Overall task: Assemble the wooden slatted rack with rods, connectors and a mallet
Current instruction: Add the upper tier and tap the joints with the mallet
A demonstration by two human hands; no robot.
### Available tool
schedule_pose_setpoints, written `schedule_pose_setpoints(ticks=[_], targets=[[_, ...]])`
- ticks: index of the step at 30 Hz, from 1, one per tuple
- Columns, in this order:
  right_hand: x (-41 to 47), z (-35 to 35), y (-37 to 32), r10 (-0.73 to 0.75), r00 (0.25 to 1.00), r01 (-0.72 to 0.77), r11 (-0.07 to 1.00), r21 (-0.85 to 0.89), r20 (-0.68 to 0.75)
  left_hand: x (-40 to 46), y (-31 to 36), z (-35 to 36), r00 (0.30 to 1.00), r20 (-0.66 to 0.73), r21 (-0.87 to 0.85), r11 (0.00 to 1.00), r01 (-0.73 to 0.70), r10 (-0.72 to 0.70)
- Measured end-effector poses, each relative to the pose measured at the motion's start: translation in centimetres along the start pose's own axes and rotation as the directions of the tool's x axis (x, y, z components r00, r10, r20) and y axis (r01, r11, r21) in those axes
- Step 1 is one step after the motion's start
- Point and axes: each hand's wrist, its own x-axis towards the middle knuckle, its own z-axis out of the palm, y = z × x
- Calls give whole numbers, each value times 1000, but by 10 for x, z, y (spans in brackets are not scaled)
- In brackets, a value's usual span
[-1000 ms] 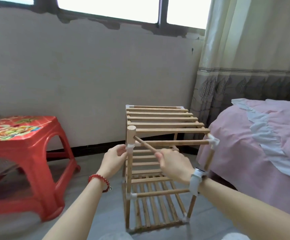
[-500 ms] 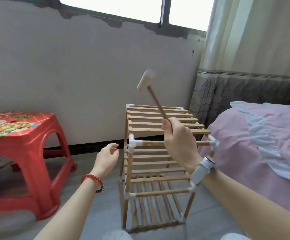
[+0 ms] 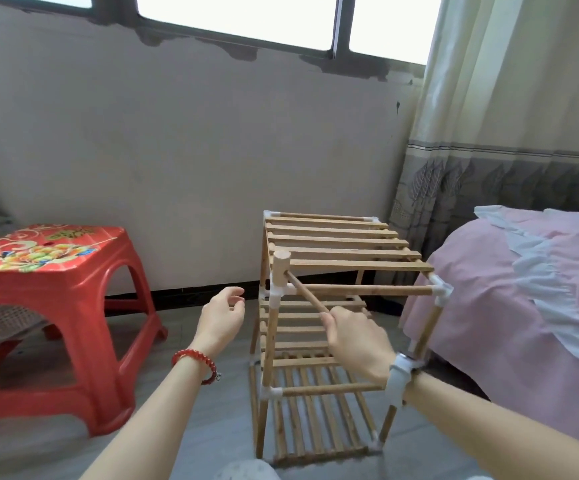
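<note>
Mallet head down on rack's front-left top corner.
Wooden rack stands on floor between red stool and pink bed. Right hand, fingers wrapped round mallet handle, head on white connector. Left hand beside, fingers loosely spread, touching nothing.

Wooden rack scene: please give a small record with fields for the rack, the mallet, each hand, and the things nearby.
rack: wooden slatted rack upright on floor
mallet: mallet head on near-left top white connector
right hand: right hand grips mallet handle
left hand: left hand open, beside rack, holding nothing
left of rack: red stool
right of rack: pink bed
</note>
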Motion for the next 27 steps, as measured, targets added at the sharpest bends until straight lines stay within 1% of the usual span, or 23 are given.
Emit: schedule_pose_setpoints(ticks=[1,2,4,5,6,7,8,9,10,11,12,14,15,16,17,18,19,21,22,24,25,26,27], targets=[[5,-5,2,-17,999,18,1000,12,-42,-1,0,0,1000,1,0,1000,-5,5],[12,-17,-1,-57,983,76,992,104,-177,-2,0,-1,1000,1,2,1000,-14,14],[23,-44,-11,-86,838,253,936,245,-539,-1,1,-1,1000,-6,1,1000,-15,15],[23,-49,-12,-74,764,326,901,286,-641,-1,1,1,1000,-2,0,1000,-14,14],[21,-45,-10,-54,776,325,888,325,-628,-3,0,2,1000,6,-2,1000,-12,12],[15,-31,-7,-35,861,241,907,347,-507,-4,-1,4,1000,14,-4,1000,-10,10],[5,-12,-6,-31,964,107,955,277,-266,-6,-1,3,1000,20,-7,1000,-14,14],[-2,3,-1,-5,1000,9,991,132,-29,-7,-1,4,999,33,-9,1000,-24,24],[-2,7,4,1,999,-3,998,58,41,-9,0,4,998,54,-13,999,-44,44],[3,0,6,-19,1000,20,996,88,-10,-9,3,5,994,85,-18,997,-73,74],[11,-11,6,-55,987,82,981,174,-154,-10,6,6,986,129,-21,994,-106,108],[23,-35,0,-94,871,272,910,314,-482,-8,14,10,964,216,-38,988,-150,154],[25,-37,-1,-77,848,312,873,375,-525,-8,15,13,951,262,-55,987,-151,161],[23,-32,1,-54,890,263,873,412,-453,-9,14,17,943,294,-76,987,-141,157],[18,-18,2,-40,960,148,912,383,-277,-10,11,20,940,310,-91,988,-122,144],[11,-2,4,-7,1000,12,970,243,-24,-11,9,22,939,319,-100,990,-101,128],[6,6,7,40,990,-55,992,110,133,-12,5,24,938,328,-104,991,-84,114],[11,-7,8,34,997,-41,992,120,65,-12,2,26,933,344,-111,991,-75,109],[18,-22,4,-7,997,23,980,198,-78,-10,3,25,935,338,-112,991,-73,108],[24,-48,-8,-77,915,210,929,304,-397,-4,5,23,942,318,-135,989,-64,105],[21,-51,-11,-87,882,257,913,317,-463,-2,6,23,942,319,-138,988,-65,107],[16,-42,-9,-74,903,217,929,300,-423,-3,6,24,940,325,-137,988,-64,106],[5,-26,-7,-52,958,121,965,232,-284,-6,5,24,938,333,-129,990,-61,101]])
